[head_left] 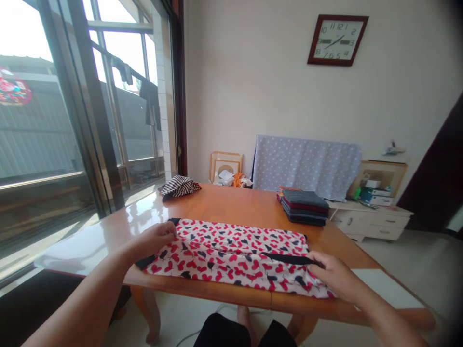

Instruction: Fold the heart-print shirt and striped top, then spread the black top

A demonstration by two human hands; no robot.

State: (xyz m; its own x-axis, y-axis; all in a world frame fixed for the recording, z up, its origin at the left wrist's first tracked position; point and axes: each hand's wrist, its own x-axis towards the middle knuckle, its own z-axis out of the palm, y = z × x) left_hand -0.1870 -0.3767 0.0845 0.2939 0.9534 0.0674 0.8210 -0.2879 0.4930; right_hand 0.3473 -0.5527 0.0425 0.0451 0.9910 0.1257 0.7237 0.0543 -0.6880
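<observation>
A pinkish-white garment with red and black hearts point(224, 270) lies spread lengthwise along the near edge of the table, with black trim at its ends. My left hand point(163, 237) pinches the fabric at the left end, fingers closed. At the right end, my right hand point(323, 267) grips the cloth beside a black strip point(285, 259) that runs inward across the hearts. A raised fold stretches between both hands. Exactly which layers the fingers hold is hidden.
On the wooden table point(235, 202) sit a stack of folded dark clothes point(304, 207) at the back right and a bunched striped cloth point(179, 187) at the back left. A white sheet point(387, 288) lies near the right corner. A window wall stands left.
</observation>
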